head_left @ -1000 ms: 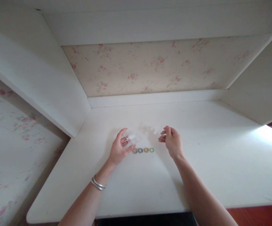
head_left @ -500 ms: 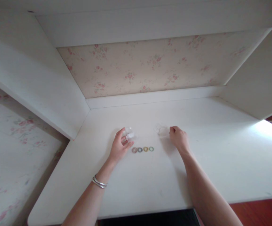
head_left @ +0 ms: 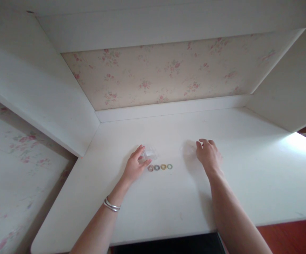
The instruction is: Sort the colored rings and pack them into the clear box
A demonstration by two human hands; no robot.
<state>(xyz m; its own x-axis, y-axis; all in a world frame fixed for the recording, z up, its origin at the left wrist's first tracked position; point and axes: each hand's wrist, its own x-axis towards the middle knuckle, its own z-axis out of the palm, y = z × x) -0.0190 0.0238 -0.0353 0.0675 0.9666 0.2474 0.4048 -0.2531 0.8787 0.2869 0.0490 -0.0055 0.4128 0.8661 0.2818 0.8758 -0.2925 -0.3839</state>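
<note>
My left hand (head_left: 136, 164) curls around the near-left side of a small clear plastic box (head_left: 150, 153), thumb and fingers on its edges. My right hand (head_left: 208, 155) hovers at the right, its fingers bent and a small gap showing between thumb and forefinger. Just left of those fingertips is a faint see-through plastic piece (head_left: 188, 147); its outline is hard to make out. Between the hands lies a row of several small rings: a pinkish ring (head_left: 150, 168), a grey-blue ring (head_left: 157, 168), a yellowish ring (head_left: 163, 167) and a pale green ring (head_left: 170, 166).
The white desk (head_left: 153, 204) has a low back strip and floral wallpaper (head_left: 169, 76) behind it. White panels (head_left: 55, 91) rise on both sides. Below the front edge sits a dark object (head_left: 166, 245), with a red surface (head_left: 287, 234) to its right.
My right hand has shifted right and its fingers have loosened. The clear plastic beside it appears farther right and fainter. My left hand's fingers have spread slightly on the box. The rings stay put.
</note>
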